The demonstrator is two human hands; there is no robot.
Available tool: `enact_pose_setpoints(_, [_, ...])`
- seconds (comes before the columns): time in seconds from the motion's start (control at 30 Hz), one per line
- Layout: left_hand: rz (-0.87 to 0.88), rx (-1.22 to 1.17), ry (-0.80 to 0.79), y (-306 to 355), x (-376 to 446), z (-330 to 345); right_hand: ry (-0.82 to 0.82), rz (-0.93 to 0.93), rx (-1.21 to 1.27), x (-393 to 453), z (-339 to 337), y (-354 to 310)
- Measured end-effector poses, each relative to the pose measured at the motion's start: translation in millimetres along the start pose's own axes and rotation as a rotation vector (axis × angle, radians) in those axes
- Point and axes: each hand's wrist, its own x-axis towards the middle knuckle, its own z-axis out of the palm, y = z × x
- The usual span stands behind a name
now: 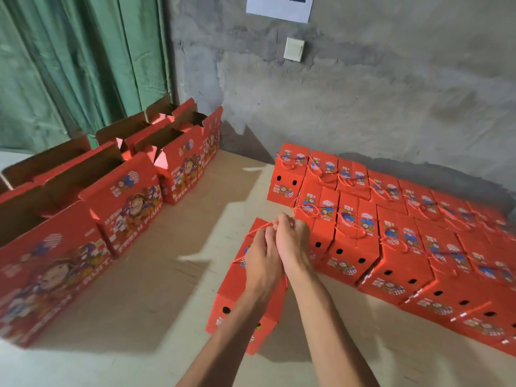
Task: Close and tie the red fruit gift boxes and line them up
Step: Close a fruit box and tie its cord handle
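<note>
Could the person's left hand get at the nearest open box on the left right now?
Probably not yet. The left hand grips the red cord above the box being tied, together with the right hand. The open box itself stands unblocked across bare floor.

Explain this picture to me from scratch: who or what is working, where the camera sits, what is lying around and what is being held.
No machine here: a person works with two bare hands. The single picture comes from a camera worn on the person's head, looking forward and down, so you see forearms reaching in from the bottom edge.

The left hand and the right hand are pressed close together, fingers curled around a red cord above a closed red gift box standing on the pale floor. It looks like the cord is being tied.

To the right, closed and tied boxes stand in rows along the grey concrete wall. To the left, larger open red boxes printed with "FRESH FRUIT" wait with flaps up, in front of a green curtain. A light switch and a paper sign are on the wall.
</note>
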Motion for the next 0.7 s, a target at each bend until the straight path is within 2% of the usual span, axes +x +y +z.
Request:
enact_pose_setpoints(0.13, [0.025,0.006,0.056,11.2,51.5,-3.6,0.002,-0.036,0.032,35.7,34.6,-20.6])
enact_pose_setpoints(0.37, [0.027,-0.035,0.008,14.2,159.3,7.0,0.095,-0.103,0.034,122.2,85.7,-47.3])
enact_pose_setpoints(0.47, [0.062,0.019,-0.030,11.1,199.7,25.2,0.159,-0.084,0.047,164.3,94.5,-48.4])
enact_pose_setpoints(0.6, [0.016,0.134,-0.023,-1.8,245.6,58.8,0.211,-0.075,-0.004,219.8,95.9,-41.8])
enact_pose_setpoints(0.7, [-0.036,0.135,-0.055,-17.5,271.5,85.2,0.223,-0.091,-0.011,255.6,95.5,-31.8])
